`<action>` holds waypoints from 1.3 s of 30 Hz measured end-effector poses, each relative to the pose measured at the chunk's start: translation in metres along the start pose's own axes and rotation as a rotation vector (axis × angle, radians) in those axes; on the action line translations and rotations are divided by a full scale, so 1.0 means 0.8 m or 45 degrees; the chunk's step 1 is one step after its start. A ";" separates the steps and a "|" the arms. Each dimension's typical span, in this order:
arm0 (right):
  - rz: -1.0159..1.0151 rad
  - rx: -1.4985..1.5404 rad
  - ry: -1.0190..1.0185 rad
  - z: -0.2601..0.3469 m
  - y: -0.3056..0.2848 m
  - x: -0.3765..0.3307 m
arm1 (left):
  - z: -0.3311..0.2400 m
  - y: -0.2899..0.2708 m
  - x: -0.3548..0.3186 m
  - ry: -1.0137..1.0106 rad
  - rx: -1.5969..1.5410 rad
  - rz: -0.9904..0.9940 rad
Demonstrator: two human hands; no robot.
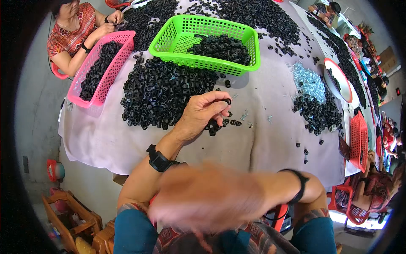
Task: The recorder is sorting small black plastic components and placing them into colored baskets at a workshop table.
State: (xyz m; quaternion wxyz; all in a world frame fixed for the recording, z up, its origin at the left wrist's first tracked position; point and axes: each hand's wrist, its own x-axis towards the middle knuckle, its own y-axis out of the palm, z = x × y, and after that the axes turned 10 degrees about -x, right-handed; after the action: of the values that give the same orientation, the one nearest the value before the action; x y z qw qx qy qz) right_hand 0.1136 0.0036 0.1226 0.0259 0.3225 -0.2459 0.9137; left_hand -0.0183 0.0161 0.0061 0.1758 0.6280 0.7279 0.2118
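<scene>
While the L hand (pixel 198 112) pinches a small blk pc (pixel 229 101) w/ thumb + finger, the R hand (pixel 207 194), too blurry for me to tell its grip, is well back from it.

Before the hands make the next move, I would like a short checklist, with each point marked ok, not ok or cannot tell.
1. Left hand has hold of a small black piece: ok, it is pinched between thumb and index finger.
2. Right hand shows sharply: not ok, it is blurred.
3. Right hand carries something: cannot tell, the blur hides it.
4. Heap of black pieces lies close to the left hand: ok, just beside it.
5. Pale bluish pieces are kept apart from black ones: not ok, black pieces lie right against them.
6. Green basket stands upright: ok, with black pieces inside.
</scene>
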 end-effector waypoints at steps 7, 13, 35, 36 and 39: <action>-0.250 -0.540 0.963 -0.082 -0.125 -0.093 | -0.010 0.003 -0.008 0.017 -0.011 -0.091; -0.086 -0.819 0.746 -0.127 -0.109 -0.124 | -0.004 0.001 -0.020 -0.061 0.035 -0.156; -0.073 -0.955 0.772 -0.152 -0.079 -0.118 | 0.004 -0.007 -0.024 -0.048 -0.005 -0.125; -0.074 -0.954 0.776 -0.152 -0.079 -0.119 | 0.004 -0.006 -0.024 -0.046 -0.005 -0.127; -0.055 -0.989 0.726 -0.153 -0.079 -0.121 | 0.005 -0.008 -0.024 -0.058 -0.007 -0.117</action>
State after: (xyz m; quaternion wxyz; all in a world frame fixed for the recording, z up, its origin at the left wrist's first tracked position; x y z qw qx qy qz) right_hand 0.1325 0.1270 0.0095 0.2300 0.0306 -0.5454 0.8055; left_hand -0.0187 -0.0036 -0.0004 0.2038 0.5982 0.7511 0.1911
